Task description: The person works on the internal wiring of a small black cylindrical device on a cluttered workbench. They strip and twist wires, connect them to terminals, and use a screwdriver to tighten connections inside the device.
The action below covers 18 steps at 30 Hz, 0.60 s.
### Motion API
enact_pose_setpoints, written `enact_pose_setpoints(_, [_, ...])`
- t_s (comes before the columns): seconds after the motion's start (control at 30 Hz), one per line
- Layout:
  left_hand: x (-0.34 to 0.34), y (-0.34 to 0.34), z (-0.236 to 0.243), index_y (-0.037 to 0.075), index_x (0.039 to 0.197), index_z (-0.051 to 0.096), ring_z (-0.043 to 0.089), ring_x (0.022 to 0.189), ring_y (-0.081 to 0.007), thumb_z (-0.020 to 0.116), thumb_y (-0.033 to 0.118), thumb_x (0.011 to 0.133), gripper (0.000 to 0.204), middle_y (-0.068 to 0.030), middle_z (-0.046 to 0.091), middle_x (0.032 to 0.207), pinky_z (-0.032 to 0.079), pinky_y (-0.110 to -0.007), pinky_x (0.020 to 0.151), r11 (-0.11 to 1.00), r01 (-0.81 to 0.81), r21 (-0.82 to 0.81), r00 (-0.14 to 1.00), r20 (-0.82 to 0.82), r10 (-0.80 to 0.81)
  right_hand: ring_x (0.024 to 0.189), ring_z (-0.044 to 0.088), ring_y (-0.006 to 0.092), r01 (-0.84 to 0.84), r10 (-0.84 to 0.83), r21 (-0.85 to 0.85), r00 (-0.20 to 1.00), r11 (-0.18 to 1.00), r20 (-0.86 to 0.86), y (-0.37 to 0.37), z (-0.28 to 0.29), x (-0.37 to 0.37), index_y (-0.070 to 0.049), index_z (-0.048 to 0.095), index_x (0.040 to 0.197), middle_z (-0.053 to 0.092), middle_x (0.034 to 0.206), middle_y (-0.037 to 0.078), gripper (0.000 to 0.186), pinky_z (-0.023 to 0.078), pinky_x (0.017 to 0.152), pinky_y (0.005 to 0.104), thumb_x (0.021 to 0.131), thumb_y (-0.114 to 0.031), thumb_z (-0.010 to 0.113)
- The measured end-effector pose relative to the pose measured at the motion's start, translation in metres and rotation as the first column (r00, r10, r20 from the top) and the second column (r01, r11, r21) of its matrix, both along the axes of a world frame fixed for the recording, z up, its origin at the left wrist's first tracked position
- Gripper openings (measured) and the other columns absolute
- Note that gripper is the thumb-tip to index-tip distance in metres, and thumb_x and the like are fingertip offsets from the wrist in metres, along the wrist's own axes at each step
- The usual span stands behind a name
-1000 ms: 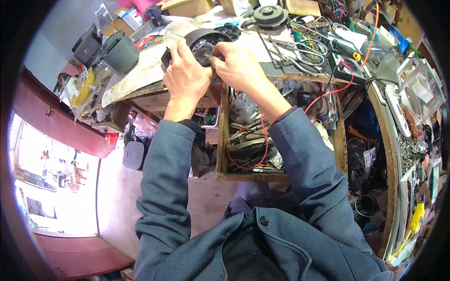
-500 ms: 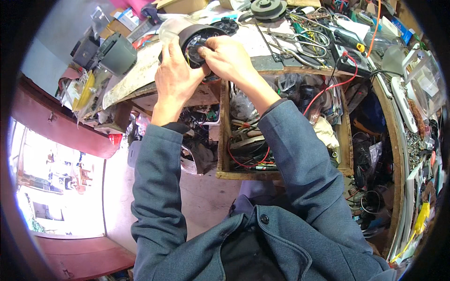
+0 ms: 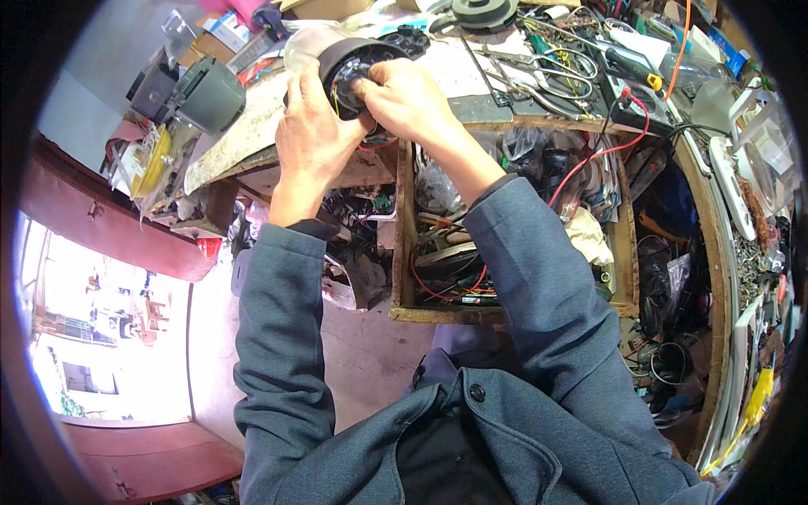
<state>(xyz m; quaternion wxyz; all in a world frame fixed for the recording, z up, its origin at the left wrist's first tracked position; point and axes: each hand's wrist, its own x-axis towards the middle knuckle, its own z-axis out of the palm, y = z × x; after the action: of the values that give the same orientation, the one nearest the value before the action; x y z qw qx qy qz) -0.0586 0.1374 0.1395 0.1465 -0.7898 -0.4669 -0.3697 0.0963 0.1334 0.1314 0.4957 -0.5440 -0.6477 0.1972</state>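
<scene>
At the bench's near edge, a round dark appliance housing (image 3: 338, 57) is tipped so that its open side faces me, with thin wires and dark parts inside. My left hand (image 3: 313, 139) grips its left side, fingers up along the wall and thumb toward the opening. My right hand (image 3: 410, 103) reaches over the right side into the opening. Its thumb and fingers are pinched at an inner part, and what they hold is hidden. A thin yellow wire shows between the hands. A translucent whitish cup-like piece (image 3: 307, 49) stands just behind the housing.
Beneath the bench, a wooden drawer (image 3: 450, 316) juts out, full of cables and bags. Cables, a black-and-yellow tool (image 3: 635, 69) and a dark round pulley-like part (image 3: 484, 12) crowd the bench top. A dark grey container (image 3: 210, 97) stands at left. A red cable (image 3: 602, 150) hangs over the drawer.
The view has shifted slightly. The housing has tilted a little, showing more of its rim, and both hands stay on it with nearly the same grip.
</scene>
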Motion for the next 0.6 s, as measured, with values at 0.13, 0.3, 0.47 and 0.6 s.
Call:
enact_pose_setpoints(0.13, [-0.001, 0.000, 0.000, -0.002, 0.139, 0.044, 0.067, 0.103, -0.0433, 0.086, 0.042, 0.069, 0.093, -0.0236, 0.058, 0.125, 0.057, -0.051, 0.084, 1.000, -0.020, 0.002, 1.000, -0.011, 0.020, 0.091, 0.071, 0.0413, 0.024, -0.024, -0.014, 0.999, 1.000, -0.031, 0.001, 0.001, -0.003, -0.003, 0.076, 0.089, 0.072, 0.089, 0.024, 0.033, 0.055, 0.085, 0.0501, 0.086, -0.031, 0.061])
enact_pose_setpoints(0.3, [-0.002, 0.003, -0.002, -0.002, 0.139, 0.045, 0.066, 0.106, -0.0421, 0.087, 0.042, 0.069, 0.093, -0.0231, 0.058, 0.123, 0.056, -0.051, 0.086, 1.000, 0.003, 0.007, 1.000, -0.003, -0.003, 0.087, 0.071, 0.0411, 0.083, -0.084, 0.059, 0.996, 0.995, 0.017, 0.007, -0.002, -0.008, -0.001, 0.075, 0.089, 0.071, 0.087, 0.024, 0.032, 0.055, 0.080, 0.0488, 0.087, -0.030, 0.062])
enact_pose_setpoints(0.47, [-0.002, 0.001, 0.001, -0.002, 0.138, 0.045, 0.065, 0.106, -0.0424, 0.086, 0.038, 0.068, 0.090, -0.0233, 0.058, 0.122, 0.056, -0.050, 0.087, 1.000, 0.015, -0.017, 1.000, -0.003, -0.015, 0.083, 0.070, 0.0402, -0.016, 0.023, 0.133, 0.998, 0.991, -0.052, 0.012, -0.009, -0.004, 0.000, 0.073, 0.092, 0.070, 0.083, 0.023, 0.028, 0.054, 0.075, 0.0471, 0.089, -0.027, 0.065])
enact_pose_setpoints(0.6, [0.000, 0.000, 0.002, -0.002, 0.140, 0.043, 0.065, 0.107, -0.0432, 0.084, 0.034, 0.068, 0.090, -0.0237, 0.057, 0.124, 0.056, -0.050, 0.088, 0.999, 0.019, -0.032, 1.000, -0.004, -0.019, 0.085, 0.069, 0.0412, -0.049, 0.008, 0.319, 0.992, 0.947, 0.127, 0.020, -0.007, 0.005, -0.002, 0.073, 0.092, 0.069, 0.085, 0.023, 0.026, 0.053, 0.076, 0.0471, 0.086, -0.026, 0.067])
